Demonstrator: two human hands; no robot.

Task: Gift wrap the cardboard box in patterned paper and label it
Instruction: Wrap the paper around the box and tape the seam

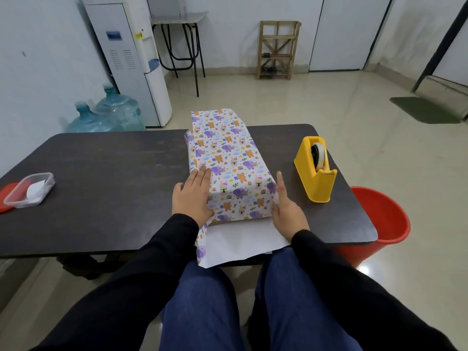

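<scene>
The cardboard box [229,158], covered in patterned paper [240,198], is set at the middle of the dark table [114,173]. Its near end is pressed from both sides by the left hand [193,198] and right hand [286,214], fingers straight, nothing grasped.

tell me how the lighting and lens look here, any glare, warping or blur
Head view: soft, even light, only faint shadows by the left hand and right hand; the wide lens bows the table edge and tilts the door; the glossy floor carries sheen, with a bright spot by the red bucket; the patterned paper reads sharp.
</scene>
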